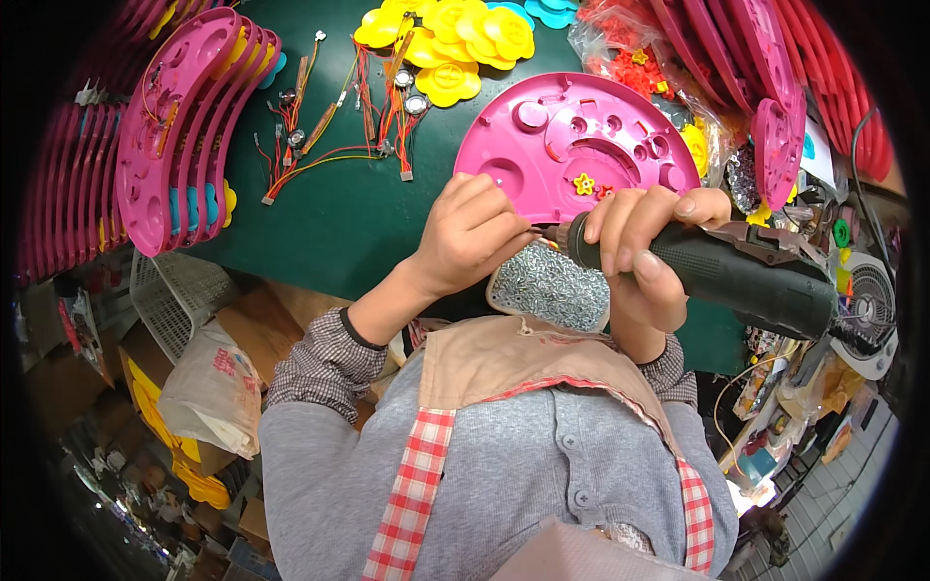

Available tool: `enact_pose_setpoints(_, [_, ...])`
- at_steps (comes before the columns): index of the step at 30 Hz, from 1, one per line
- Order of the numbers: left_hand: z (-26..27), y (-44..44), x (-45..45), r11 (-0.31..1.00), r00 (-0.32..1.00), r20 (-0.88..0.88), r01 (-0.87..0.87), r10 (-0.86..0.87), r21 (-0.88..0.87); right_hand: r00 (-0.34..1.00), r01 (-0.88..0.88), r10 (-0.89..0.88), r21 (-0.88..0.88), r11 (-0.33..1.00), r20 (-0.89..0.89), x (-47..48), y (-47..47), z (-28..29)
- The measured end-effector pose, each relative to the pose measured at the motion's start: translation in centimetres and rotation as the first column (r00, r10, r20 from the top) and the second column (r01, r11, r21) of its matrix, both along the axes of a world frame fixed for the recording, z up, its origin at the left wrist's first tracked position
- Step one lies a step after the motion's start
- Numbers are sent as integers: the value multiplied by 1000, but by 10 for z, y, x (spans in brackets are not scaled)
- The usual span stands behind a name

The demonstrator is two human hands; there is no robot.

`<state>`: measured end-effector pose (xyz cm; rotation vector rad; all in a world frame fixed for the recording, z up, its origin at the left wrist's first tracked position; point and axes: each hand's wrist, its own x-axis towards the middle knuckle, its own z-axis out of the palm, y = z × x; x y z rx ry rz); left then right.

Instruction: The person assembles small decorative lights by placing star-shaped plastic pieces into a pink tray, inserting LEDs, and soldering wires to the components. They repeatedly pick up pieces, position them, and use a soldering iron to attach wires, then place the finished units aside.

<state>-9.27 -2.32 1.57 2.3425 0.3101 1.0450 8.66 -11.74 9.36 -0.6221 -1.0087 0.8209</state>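
My right hand [647, 254] grips a black electric screwdriver [734, 272], which lies nearly level and points left. At its bit [546, 231], the fingertips of my left hand [472, 229] are pinched together around the tip. Any screw between them is too small or hidden to make out. Below both hands, a shallow tray of small metal screws [552, 283] sits at the table's front edge. Just beyond the hands lies a pink plastic toy housing [581, 131], hollow side up, with a yellow star piece [584, 184] and a red star piece [604, 192] in it.
Wired circuit strips [312, 138] lie left on the green table [312, 240]. Yellow flower-shaped plastic pieces [450, 36] are heaped at the back. Stacked pink housings [196, 131] stand at left, more [763, 72] at right. A small fan [864, 305] is far right.
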Motion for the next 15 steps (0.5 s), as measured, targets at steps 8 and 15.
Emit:
enact_pose_setpoints(8, [-43, 172, -32, 758, 731, -203, -624, 652, 190, 968, 236, -240, 58, 970, 71, 26, -17, -18])
enact_pose_setpoints(15, [55, 209, -33, 818, 746, 589, 106, 310, -565, 937, 326, -336, 106, 939, 91, 48, -35, -23])
